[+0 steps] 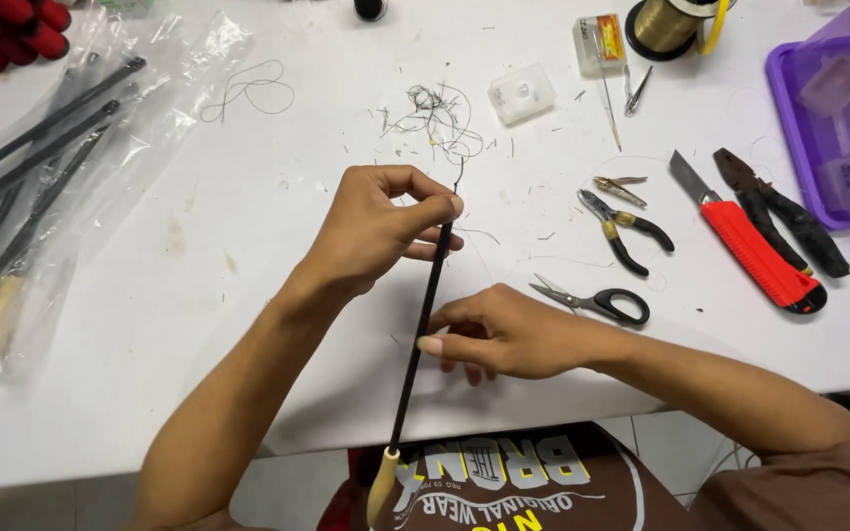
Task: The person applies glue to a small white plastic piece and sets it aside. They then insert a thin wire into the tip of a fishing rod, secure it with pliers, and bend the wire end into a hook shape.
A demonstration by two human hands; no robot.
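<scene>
Head view: left hand (376,231) pinches the far tip of a thin black rod (423,324), pale handle (382,484) near the table edge (248,433). Right hand (504,334) grips mid-rod, fingers curled around it. Scissors (597,301), pliers (627,228) and red knife (755,246) lie right. Judgement: keep the rod steady and the tip pinch firm.

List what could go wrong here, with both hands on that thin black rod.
1. The left hand pinches the black rod near its tip; a hard bend could snap it.
2. The utility knife lies with its blade out, close to the right hand.
3. Thread scraps could snag the tip.
</scene>
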